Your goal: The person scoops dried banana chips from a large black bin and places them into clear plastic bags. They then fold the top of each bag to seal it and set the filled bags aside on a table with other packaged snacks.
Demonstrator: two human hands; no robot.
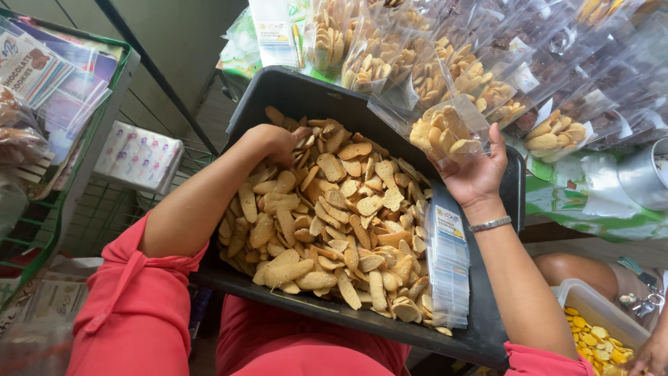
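Our left hand (275, 143) curled into biscuits (327, 216) at tray (292, 87) far rim; right hand (476, 170) grips bag (445, 132) past right edge, label stack (447, 264) crowding.

Left hand (278, 141) fingertips are buried in the biscuits (334, 216), and the yellow-chip tub (600, 327) gets chopped off by the bottom edge.

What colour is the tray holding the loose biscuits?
Black. The tray shows best in the head view, the left hand digging into its biscuits.
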